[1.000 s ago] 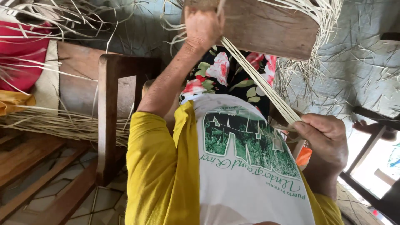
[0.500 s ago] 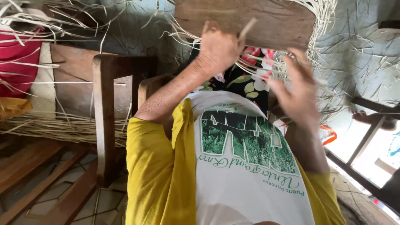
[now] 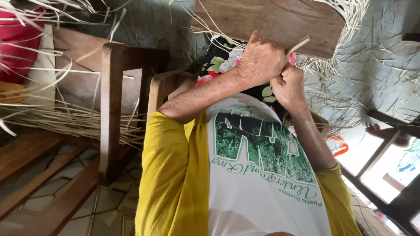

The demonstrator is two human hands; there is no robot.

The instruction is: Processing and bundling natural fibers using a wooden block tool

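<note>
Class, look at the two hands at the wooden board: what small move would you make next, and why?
Probably draw the straw strip taut along the wooden board. Both the left hand and right hand are closed together on it at the board's lower edge, its end poking out loose.

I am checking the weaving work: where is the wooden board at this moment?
In the head view the wooden board is at the top, right of centre, just above the left hand and right hand, with loose straw strands hanging around its edges.

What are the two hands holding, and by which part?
Both hands, left hand and right hand, pinch pale straw strips near their ends, beside the wooden board.
</note>
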